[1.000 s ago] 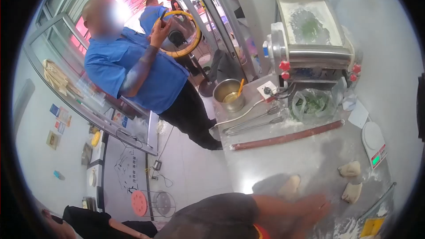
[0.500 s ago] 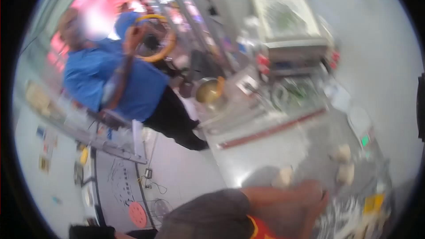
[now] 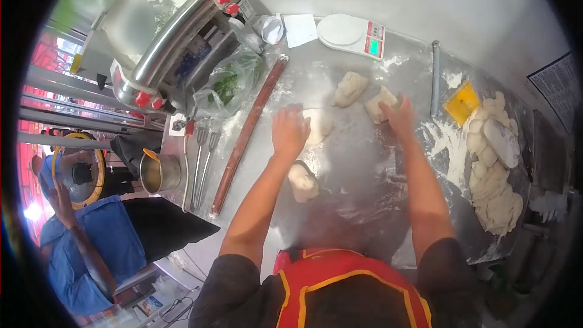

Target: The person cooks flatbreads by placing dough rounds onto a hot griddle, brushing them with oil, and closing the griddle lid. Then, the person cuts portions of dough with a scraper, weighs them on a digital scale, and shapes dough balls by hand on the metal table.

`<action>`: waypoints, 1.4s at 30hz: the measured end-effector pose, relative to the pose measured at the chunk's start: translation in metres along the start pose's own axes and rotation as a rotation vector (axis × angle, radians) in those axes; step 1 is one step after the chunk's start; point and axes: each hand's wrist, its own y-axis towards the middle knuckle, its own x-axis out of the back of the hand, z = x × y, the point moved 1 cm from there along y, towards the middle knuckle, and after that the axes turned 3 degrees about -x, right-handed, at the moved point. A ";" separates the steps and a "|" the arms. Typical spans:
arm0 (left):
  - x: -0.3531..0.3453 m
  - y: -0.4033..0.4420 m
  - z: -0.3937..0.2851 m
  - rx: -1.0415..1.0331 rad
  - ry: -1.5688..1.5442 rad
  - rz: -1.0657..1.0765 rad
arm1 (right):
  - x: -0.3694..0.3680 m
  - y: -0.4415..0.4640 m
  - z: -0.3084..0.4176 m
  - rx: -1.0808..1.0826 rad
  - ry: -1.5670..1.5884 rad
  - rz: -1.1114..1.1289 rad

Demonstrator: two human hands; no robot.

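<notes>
My left hand [image 3: 289, 132] lies low over the metal worktop with its fingers stretched out, the thumb side against a pale lump of dough [image 3: 319, 126]. To the right, my right hand [image 3: 399, 119] has its thumb and fingers on another lump of dough [image 3: 378, 105], at that piece's right edge. A third dough piece [image 3: 350, 88] rests just behind, between the two hands. Nearer to me, beside my left forearm, sits one more dough piece [image 3: 303, 183].
A long rolling pin [image 3: 249, 136] lies left, beside metal utensils [image 3: 206, 164] and a pot [image 3: 159, 173]. A dough roller machine [image 3: 167, 36] stands back left. Behind are a scale [image 3: 349, 33]; at right, a yellow scraper [image 3: 463, 103] and piled dough [image 3: 492, 188]. A person [image 3: 97, 249] is at left.
The view has swung from the blurred left side down onto the worktop. My arms, earlier low in the picture and close together, are now apart, with both hands at dough pieces.
</notes>
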 end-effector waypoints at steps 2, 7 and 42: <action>-0.013 -0.010 -0.008 -0.047 -0.141 -0.049 | -0.008 0.020 -0.013 -0.112 0.069 0.169; -0.047 -0.023 -0.053 0.034 -0.549 0.109 | 0.003 -0.006 -0.022 -0.101 0.343 0.216; -0.138 -0.074 -0.116 -0.239 -0.427 0.258 | 0.088 -0.126 -0.111 0.082 0.116 0.112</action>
